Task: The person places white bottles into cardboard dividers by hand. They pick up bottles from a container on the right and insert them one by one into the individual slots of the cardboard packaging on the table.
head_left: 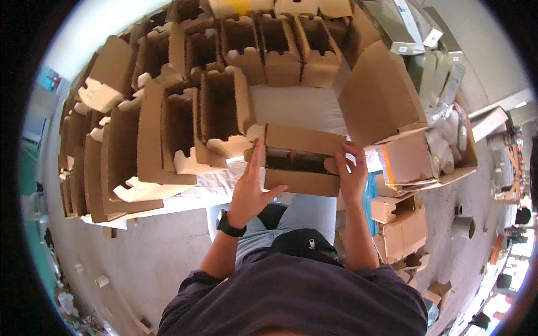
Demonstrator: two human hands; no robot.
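A small brown cardboard box [302,183] is in front of me at the table's near edge, its long flaps parted around a dark slot. Something inside shows only in part and cannot be made out. My left hand [250,190] grips the box's left end, fingers straight along it and thumb against the near flap. At the other end, my right hand [352,168] has its thumb and fingers bent around the right end flap. A black watch is on my left wrist.
Open upright cardboard boxes [221,106] stand in rows left and beyond, on a white-covered table [294,103]. A larger open carton [403,157] with plastic-wrapped items is at right, long boxes [395,28] behind it. More cardboard boxes [400,235] are stacked lower right, near a grey cylinder [463,227].
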